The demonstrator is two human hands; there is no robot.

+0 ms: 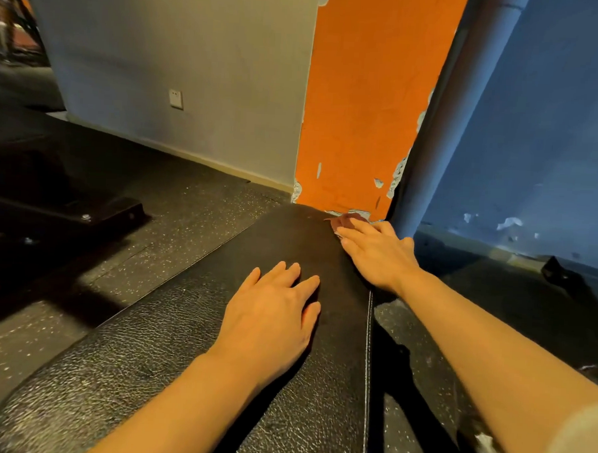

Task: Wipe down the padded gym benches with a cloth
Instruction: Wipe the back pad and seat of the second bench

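On the bench [169, 340] (no readable writing), right hand [375, 253] presses cloth [346, 221].

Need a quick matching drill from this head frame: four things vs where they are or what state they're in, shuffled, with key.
Things:
1. left hand
2. right hand
3. cloth
4. wall socket

Places or states:
A. on the grey wall
B. flat on the middle of the bench pad
C. pressing the cloth at the pad's far end
D. under fingers, near the orange wall

Pairs: 1-B, 2-C, 3-D, 4-A
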